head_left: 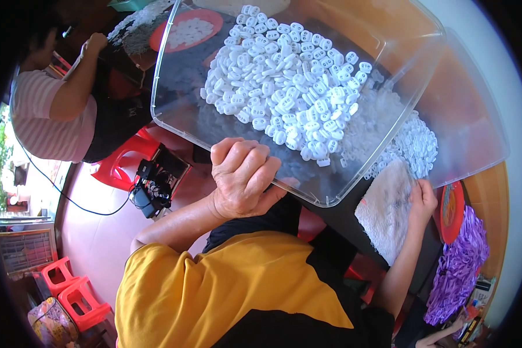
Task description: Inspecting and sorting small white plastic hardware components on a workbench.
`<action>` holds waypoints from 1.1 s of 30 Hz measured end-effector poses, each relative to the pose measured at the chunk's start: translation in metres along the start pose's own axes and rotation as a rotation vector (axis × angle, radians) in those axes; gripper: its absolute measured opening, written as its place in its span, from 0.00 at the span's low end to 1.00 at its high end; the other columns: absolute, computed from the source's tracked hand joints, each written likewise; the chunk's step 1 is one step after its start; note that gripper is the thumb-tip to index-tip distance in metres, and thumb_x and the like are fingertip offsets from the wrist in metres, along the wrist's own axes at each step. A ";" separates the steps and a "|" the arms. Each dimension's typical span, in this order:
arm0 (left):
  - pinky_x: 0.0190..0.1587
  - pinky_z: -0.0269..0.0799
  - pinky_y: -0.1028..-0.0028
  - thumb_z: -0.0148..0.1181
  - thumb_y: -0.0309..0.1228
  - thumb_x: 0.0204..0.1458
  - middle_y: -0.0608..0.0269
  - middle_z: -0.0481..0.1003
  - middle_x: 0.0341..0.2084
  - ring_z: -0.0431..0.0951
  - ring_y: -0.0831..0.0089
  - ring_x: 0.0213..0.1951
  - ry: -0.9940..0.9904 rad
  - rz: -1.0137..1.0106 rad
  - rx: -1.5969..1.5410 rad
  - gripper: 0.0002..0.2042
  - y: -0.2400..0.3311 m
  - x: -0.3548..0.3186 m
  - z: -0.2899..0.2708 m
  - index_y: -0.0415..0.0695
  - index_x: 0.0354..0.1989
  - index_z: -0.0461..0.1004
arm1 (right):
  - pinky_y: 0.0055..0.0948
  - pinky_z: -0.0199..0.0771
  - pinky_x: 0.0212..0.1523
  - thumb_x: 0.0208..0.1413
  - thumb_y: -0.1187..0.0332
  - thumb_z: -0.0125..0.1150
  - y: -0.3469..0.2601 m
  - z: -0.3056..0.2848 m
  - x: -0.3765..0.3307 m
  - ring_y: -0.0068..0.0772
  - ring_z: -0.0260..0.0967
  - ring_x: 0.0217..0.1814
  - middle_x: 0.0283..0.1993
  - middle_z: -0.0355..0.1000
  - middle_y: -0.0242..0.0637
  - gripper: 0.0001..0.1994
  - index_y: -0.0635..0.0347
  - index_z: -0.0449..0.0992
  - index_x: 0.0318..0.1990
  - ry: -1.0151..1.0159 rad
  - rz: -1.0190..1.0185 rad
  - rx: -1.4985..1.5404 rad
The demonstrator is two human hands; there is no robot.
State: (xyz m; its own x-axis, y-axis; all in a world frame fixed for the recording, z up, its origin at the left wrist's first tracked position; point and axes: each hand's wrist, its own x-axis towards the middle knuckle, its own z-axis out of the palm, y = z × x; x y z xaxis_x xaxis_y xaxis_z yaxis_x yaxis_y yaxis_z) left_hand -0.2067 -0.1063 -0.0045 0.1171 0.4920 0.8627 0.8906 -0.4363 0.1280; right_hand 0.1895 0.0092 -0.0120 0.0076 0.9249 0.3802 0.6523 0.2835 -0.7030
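Note:
My left hand is closed around the near rim of a clear plastic bin. The bin is tilted, and a heap of small white plastic pieces, each with two holes, lies in it. At the right, my right hand pinches the edge of a white cloth, which hangs over the dark table edge. More white pieces are piled just beyond the cloth, partly seen through clear plastic.
Purple ribbon strips and a red plate are at the right. Another person works at the far left, near a red plate of white pieces. Red stools and a cabled black device are at left.

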 end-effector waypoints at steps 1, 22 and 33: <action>0.42 0.62 0.64 0.70 0.43 0.36 0.62 0.73 0.28 0.74 0.63 0.32 -0.001 -0.002 0.002 0.19 0.000 0.000 0.000 0.44 0.32 0.74 | 0.21 0.56 0.23 0.54 0.73 0.58 0.000 0.000 0.000 0.16 0.56 0.21 0.19 0.61 0.26 0.04 0.65 0.73 0.31 -0.004 0.005 -0.004; 0.42 0.62 0.64 0.69 0.42 0.36 0.62 0.73 0.28 0.74 0.63 0.32 -0.014 -0.007 -0.004 0.19 0.001 0.000 -0.001 0.44 0.32 0.73 | 0.22 0.55 0.22 0.55 0.72 0.58 0.001 -0.001 0.000 0.16 0.56 0.20 0.18 0.60 0.26 0.04 0.64 0.73 0.31 -0.019 -0.015 -0.013; 0.42 0.61 0.64 0.69 0.42 0.38 0.62 0.72 0.28 0.73 0.63 0.32 -0.013 -0.005 0.001 0.18 0.000 0.000 -0.001 0.44 0.32 0.73 | 0.22 0.55 0.23 0.55 0.73 0.58 0.002 -0.001 0.000 0.16 0.56 0.21 0.18 0.60 0.26 0.04 0.64 0.73 0.32 -0.023 -0.002 -0.001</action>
State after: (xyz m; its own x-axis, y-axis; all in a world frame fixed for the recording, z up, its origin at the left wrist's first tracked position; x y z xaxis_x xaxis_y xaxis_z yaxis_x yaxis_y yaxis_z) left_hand -0.2068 -0.1069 -0.0042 0.1188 0.5042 0.8554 0.8918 -0.4329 0.1313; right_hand 0.1914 0.0097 -0.0126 -0.0117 0.9299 0.3676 0.6530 0.2855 -0.7015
